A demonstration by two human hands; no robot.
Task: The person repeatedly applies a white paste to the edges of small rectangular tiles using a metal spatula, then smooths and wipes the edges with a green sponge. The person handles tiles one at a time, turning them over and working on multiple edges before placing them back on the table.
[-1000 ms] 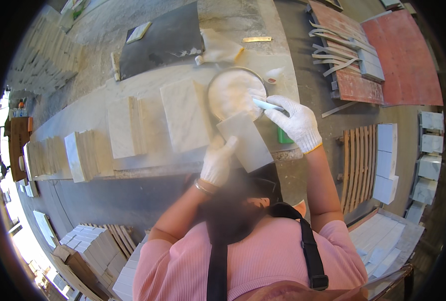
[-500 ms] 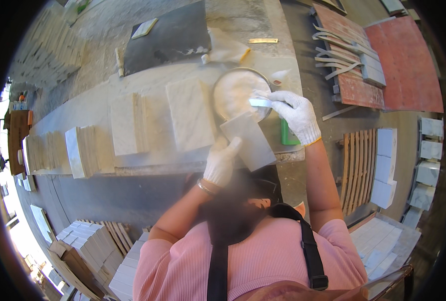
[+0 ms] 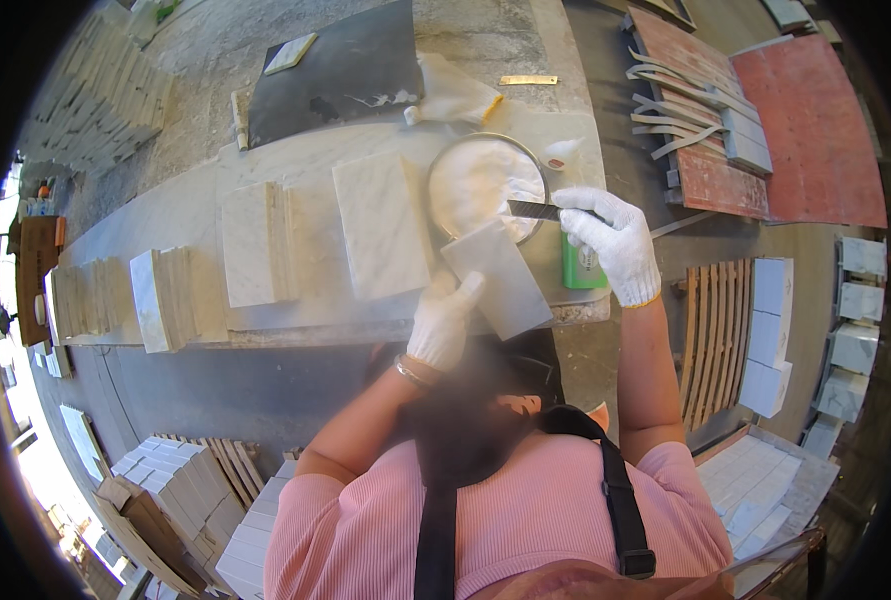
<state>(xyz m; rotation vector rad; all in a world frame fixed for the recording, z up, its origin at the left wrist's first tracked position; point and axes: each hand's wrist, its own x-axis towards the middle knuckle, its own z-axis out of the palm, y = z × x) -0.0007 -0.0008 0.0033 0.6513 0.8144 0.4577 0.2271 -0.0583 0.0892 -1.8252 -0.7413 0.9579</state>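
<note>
My gloved left hand (image 3: 439,325) grips a pale grey stone tile (image 3: 500,285) by its left edge, thumb on its face, and holds it tilted. The tile's far corner overlaps the near side of a round tub (image 3: 431,205) of white paste (image 3: 475,180). My gloved right hand (image 3: 610,240) pinches a thin, dark, flat blade (image 3: 533,209), its tip over the paste. Any handle is hidden in the glove. A green container (image 3: 583,266) stands below that hand.
Stacked marble tiles (image 3: 377,228) line the bench to the left. Beyond lie a black sheet (image 3: 335,80), a spare glove (image 3: 455,95) and a brass-coloured strip (image 3: 528,79). A small white vessel (image 3: 565,152) sits by the tub. Right of the bench are a slatted pallet (image 3: 715,340) and red boards (image 3: 810,130).
My right hand has moved slightly right and nearer to me, and the blade has turned, looking dark instead of bright. My left hand and the tile have hardly moved.
</note>
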